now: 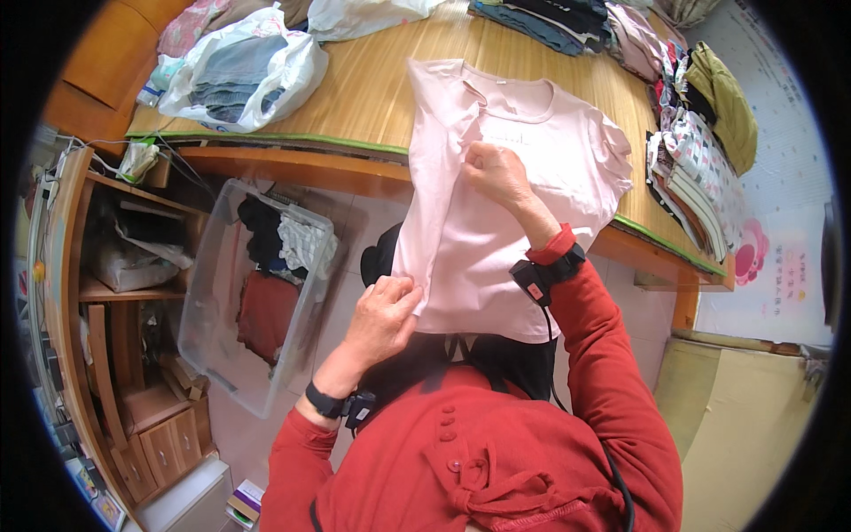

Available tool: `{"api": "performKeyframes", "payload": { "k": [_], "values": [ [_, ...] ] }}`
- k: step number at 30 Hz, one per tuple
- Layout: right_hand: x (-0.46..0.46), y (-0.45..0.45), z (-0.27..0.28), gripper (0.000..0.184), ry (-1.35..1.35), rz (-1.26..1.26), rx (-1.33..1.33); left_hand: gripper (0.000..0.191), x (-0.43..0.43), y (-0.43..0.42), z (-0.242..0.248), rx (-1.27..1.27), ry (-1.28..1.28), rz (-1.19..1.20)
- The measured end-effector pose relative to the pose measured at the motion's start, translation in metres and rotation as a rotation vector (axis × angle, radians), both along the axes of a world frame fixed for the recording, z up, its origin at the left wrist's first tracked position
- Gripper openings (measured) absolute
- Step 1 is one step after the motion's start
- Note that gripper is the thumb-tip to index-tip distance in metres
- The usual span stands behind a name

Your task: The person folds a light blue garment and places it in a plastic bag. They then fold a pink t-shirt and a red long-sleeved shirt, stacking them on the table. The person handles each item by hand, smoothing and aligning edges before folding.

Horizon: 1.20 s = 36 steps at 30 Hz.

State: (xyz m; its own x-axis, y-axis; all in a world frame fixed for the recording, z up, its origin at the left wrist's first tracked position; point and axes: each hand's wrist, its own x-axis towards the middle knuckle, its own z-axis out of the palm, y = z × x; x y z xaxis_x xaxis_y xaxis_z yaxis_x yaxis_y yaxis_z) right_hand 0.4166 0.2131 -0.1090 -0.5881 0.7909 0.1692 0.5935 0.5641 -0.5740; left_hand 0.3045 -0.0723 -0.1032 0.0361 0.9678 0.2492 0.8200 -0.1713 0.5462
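Observation:
A pale pink long-sleeved shirt (508, 179) lies spread over the front of the wooden table (372, 80), its neckline away from me. The lower part hangs past the table edge to my lap. My left hand (382, 316) pinches the shirt's lower left edge, near the cuff end of a sleeve laid down that side. My right hand (495, 173) has its fingers curled on the cloth at the upper chest, gripping the inner edge of that sleeve. The shirt's other sleeve is bunched or tucked at the right shoulder.
At the table's back left stands a white plastic bag (246, 73) with folded jeans in it. Folded clothes (545, 23) are stacked at the back, with more piles (698, 166) along the right edge. On the floor, a clear plastic bin (193, 312) holds clothes beside a wooden shelf unit (83, 233).

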Motion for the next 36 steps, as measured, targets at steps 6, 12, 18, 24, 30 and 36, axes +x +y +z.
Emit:
{"api": "performKeyframes", "payload": {
  "k": [6,12,18,24,30,36],
  "values": [
    [0.003,0.039,0.02,0.036,0.087,-0.153,0.104,0.026,-0.033,0.029,0.03,-0.15,-0.326,-0.116],
    [-0.033,0.073,0.014,0.055,-0.014,-0.21,0.04,0.032,-0.057,0.114,0.024,0.092,-0.11,0.021],
    [-0.034,0.082,-0.006,0.044,0.161,-0.168,-0.112,0.047,-0.064,0.188,0.009,0.13,-0.019,0.084],
    [0.001,0.085,0.007,0.036,0.129,-0.153,0.055,0.048,-0.07,0.234,-0.008,0.183,0.12,0.099],
    [-0.02,0.079,-0.008,0.036,0.204,0.18,0.323,0.057,-0.057,0.256,-0.039,0.188,0.275,0.153],
    [-0.025,0.082,-0.023,0.049,-0.069,0.022,0.457,0.064,-0.057,0.254,-0.06,0.106,0.402,0.165]
  ]
}}
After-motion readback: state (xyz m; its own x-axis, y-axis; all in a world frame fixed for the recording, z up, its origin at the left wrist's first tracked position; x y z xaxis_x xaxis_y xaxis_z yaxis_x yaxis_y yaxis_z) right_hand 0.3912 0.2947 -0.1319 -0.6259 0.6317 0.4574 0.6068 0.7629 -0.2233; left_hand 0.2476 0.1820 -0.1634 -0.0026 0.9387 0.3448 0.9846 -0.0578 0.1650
